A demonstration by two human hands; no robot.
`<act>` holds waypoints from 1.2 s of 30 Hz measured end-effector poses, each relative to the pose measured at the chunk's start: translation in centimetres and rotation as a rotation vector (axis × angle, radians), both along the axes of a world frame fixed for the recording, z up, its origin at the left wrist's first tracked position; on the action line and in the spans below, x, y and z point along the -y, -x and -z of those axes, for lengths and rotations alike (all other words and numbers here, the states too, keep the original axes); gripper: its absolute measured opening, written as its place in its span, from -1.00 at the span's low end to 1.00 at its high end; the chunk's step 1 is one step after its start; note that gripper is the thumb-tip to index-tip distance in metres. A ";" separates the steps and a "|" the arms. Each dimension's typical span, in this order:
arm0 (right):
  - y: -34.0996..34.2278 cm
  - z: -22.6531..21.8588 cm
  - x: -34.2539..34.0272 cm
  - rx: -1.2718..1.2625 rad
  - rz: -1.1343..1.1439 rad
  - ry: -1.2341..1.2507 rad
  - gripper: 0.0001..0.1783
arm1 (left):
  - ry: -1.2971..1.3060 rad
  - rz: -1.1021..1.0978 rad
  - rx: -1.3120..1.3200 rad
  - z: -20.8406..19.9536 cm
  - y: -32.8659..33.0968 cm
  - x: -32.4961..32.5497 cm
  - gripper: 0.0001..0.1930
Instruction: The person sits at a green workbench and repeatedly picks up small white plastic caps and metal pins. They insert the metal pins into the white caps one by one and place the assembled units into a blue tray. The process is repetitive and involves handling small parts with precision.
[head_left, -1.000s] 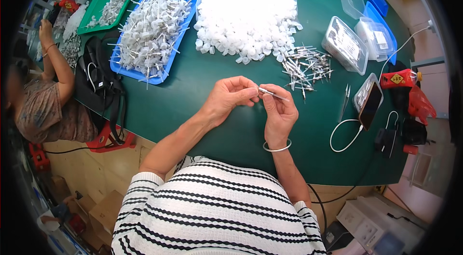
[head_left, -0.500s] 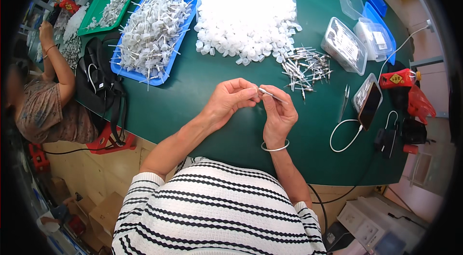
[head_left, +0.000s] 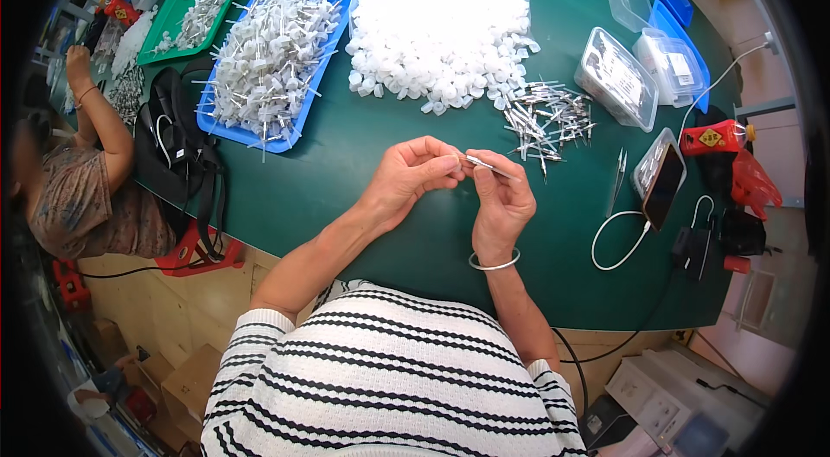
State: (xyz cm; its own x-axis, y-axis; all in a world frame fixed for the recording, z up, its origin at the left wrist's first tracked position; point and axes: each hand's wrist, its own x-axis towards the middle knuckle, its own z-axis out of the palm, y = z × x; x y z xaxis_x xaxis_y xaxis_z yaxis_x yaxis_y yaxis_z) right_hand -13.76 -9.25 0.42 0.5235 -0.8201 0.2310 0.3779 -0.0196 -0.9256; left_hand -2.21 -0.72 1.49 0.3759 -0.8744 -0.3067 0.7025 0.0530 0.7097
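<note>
My right hand (head_left: 502,208) is closed in a pinch on a thin metal pin (head_left: 489,167), which lies slantwise along the fingers. Close beside it, my left hand (head_left: 410,178) has thumb and forefinger pressed together at the pin's left end; what sits between those fingertips is too small to make out. Both hands hover above the green table, fingertips nearly meeting. Beyond them lies a heap of white plastic caps (head_left: 437,38) spilling from a clear bag. Loose metal pins (head_left: 546,121) are piled at its right edge.
A blue tray (head_left: 294,130) heaped with capped pins and a green tray (head_left: 207,40) stand left. Tweezers (head_left: 619,176), a phone (head_left: 664,189) with a white cable and clear plastic boxes (head_left: 616,81) lie right. Another person (head_left: 95,172) sits at the far left beside a black bag (head_left: 177,146).
The pin has turned slightly between my fingers, and more of its metal shows now. Both hands stay in nearly the same place.
</note>
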 end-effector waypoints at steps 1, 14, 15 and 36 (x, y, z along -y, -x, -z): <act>0.0 -0.2 0.1 0.005 0.004 -0.001 -0.84 | 0.008 -0.004 0.004 0.0 -0.2 0.0 -0.89; 0.6 -1.9 0.8 -0.061 -0.021 0.075 -0.87 | -0.020 0.050 0.139 0.6 -1.2 0.0 -0.75; 0.6 -1.8 0.7 -0.061 -0.031 0.082 -0.88 | -0.017 0.054 0.158 0.6 -1.2 0.0 -0.74; 0.4 -1.1 0.5 -0.060 -0.093 0.049 -0.87 | 0.023 0.018 0.170 0.9 -1.2 -0.2 -0.74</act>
State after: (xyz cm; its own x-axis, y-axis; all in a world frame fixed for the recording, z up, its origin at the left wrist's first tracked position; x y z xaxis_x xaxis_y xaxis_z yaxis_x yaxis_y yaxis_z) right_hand -14.16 -9.74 1.55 0.6112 -0.7556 0.2356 0.3240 -0.0327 -0.9455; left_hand -0.96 -0.56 0.55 0.4049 -0.8876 -0.2196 0.5733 0.0594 0.8172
